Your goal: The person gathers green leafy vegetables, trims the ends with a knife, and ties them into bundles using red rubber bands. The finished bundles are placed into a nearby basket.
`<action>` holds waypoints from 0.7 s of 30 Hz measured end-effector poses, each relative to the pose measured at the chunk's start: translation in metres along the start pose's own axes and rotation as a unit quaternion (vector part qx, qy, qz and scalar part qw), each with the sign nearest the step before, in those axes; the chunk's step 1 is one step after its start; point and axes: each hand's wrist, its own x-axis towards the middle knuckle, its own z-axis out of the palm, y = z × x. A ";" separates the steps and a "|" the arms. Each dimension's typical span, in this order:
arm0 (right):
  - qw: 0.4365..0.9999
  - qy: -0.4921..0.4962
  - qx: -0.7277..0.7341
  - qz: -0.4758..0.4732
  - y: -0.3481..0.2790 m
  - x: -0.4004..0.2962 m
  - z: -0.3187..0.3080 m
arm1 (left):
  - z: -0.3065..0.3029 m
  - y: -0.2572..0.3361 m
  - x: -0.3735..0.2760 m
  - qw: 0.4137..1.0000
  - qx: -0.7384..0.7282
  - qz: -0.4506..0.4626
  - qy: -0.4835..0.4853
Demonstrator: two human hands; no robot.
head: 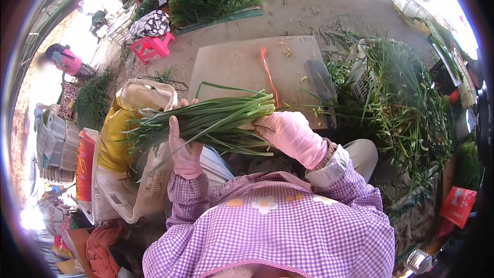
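My left hand (185, 143), in a pink glove, holds the leafy part of a bundle of long flat green leaves (216, 117), like garlic chives, its thumb and fingers around it. My right hand (287, 135), also in a pink glove, is at the bundle's cut-stem end, its fingertips partly hidden beneath the stems. The bundle lies crosswise over my lap, leaf tips to the left. Beyond it a wooden board (231, 61) bears a red tie string (266, 65) and a broad-bladed knife (320, 79) near its right edge.
A white plastic crate (135, 204) with a yellow cloth or sack (112, 143) stands at my left. Loose greens (409, 104) heap over another crate (361, 81) at right. A pink stool (152, 48) and stacked greens (216, 0) lie ahead. A person (69, 61) bends at far left.
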 end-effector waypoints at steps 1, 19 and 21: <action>1.000 -0.004 -0.008 -0.014 -0.001 0.001 0.000 | 0.000 -0.001 -0.001 1.000 -0.011 -0.011 0.001; 0.994 0.101 -0.030 -0.024 -0.004 0.003 0.045 | 0.006 -0.009 -0.007 0.996 0.090 0.025 -0.010; 0.993 0.105 -0.056 0.020 -0.006 0.001 0.055 | 0.007 -0.009 -0.008 0.997 0.080 0.018 -0.004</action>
